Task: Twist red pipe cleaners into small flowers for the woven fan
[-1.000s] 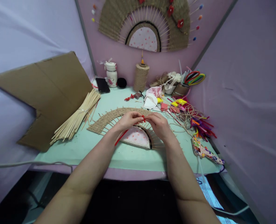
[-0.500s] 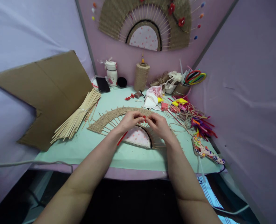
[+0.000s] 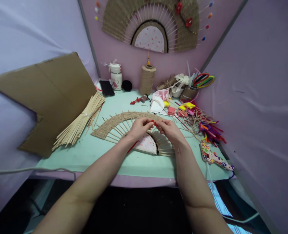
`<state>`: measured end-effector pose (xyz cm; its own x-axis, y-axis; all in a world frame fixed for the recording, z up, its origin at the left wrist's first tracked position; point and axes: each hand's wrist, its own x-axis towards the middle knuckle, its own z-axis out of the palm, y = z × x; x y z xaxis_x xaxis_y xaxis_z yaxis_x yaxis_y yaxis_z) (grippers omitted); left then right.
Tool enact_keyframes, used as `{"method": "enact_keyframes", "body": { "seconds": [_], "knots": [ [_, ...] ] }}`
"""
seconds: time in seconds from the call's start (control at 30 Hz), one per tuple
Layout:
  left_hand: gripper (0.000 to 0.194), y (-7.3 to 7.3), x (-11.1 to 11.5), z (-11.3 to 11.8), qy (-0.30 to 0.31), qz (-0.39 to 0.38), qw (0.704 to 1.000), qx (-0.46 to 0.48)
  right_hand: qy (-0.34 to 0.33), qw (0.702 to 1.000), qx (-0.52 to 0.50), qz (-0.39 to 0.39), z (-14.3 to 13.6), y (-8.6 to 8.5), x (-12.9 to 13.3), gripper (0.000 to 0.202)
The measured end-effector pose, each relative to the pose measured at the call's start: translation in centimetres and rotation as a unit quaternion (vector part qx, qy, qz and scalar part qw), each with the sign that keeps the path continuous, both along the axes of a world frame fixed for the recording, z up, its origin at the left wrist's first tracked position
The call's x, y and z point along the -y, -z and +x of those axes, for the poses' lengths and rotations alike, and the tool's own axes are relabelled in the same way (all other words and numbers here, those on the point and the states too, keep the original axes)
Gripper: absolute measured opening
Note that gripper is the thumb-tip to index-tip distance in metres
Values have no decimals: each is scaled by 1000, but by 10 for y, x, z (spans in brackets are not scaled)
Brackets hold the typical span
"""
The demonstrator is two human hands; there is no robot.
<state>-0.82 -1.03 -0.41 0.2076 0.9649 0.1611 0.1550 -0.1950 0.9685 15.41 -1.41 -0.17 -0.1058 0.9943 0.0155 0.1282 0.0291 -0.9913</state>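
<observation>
The left hand (image 3: 142,126) and the right hand (image 3: 169,128) are pinching a small red piece (image 3: 153,122) between their fingertips, thumbs and fingers closing on it over the middle of the woven fan (image 3: 112,125). A red strip (image 3: 133,147) is showing below the left wrist, by the fan's pale half-round centre (image 3: 147,144). The fan is lying on the green tabletop (image 3: 90,162), with a bundle of sticks (image 3: 80,120) resting to its left and coloured stems (image 3: 211,133) spreading to its right.
</observation>
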Motion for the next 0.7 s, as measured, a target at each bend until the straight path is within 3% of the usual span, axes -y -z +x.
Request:
{"method": "enact_keyframes", "body": {
  "seconds": [0.17,0.5,0.7],
  "knots": [
    [20,0,-2,3,10,-70,994,82,11,1000,7,-3,2,-5,-1,28],
    [18,3,-2,2,35,-29,999,26,29,996,82,21,3,-2,-1,25],
    [19,-6,2,2,22,-86,994,70,46,997,41,48,-7,3,-1,23]
  ]
}}
